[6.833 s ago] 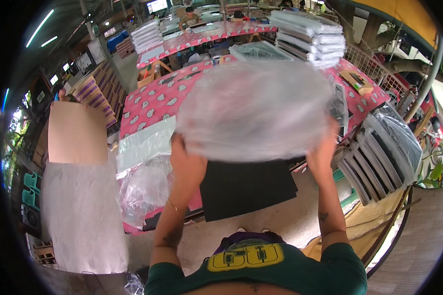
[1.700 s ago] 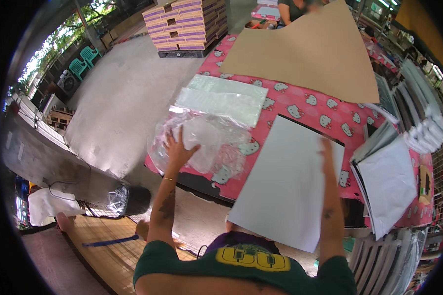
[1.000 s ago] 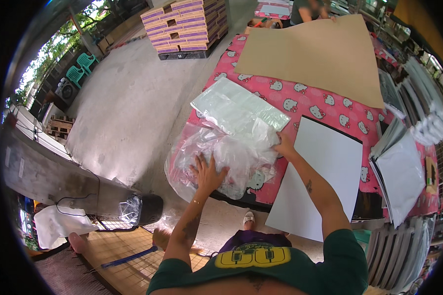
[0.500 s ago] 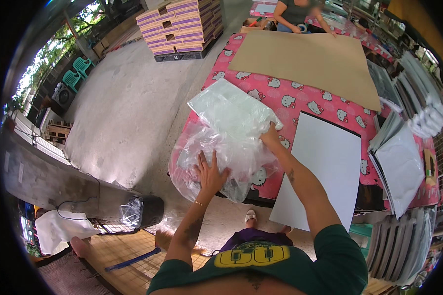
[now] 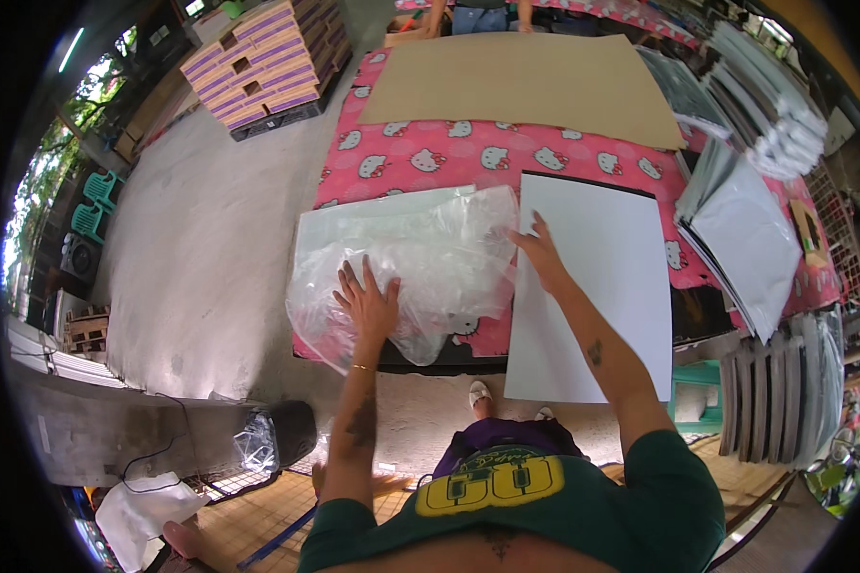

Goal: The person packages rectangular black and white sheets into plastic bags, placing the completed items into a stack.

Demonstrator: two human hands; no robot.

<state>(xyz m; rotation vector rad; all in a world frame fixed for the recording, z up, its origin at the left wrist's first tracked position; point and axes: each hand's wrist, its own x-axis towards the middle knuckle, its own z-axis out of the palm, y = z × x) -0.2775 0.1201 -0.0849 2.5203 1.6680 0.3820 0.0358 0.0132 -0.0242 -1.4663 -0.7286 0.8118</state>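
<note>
A pale flat sheet [image 5: 354, 218] lies squared up at the table's near left, partly covered by crumpled clear plastic [image 5: 430, 272]. My left hand [image 5: 368, 307] rests on the plastic, fingers spread flat. Over at its right edge, my right hand [image 5: 543, 256] has its fingers apart and nothing gripped in them; whether the fingertips touch the plastic I cannot tell. Beneath the right forearm is a large white board [image 5: 592, 286] with a dark far edge, overhanging the table's front.
The table wears a pink patterned cover [image 5: 430, 158]. A brown cardboard sheet [image 5: 516, 81] spans its far part, with another person's hands [image 5: 526, 21] behind. Wrapped panels [image 5: 745, 229] stand at right. Boxes [image 5: 258, 67] are stacked far left; a dark bin [image 5: 291, 432] stands lower left.
The pale sheet has turned from slanted to nearly square with the table edge. My right hand has let go of its right corner; the left stays flat on the plastic.
</note>
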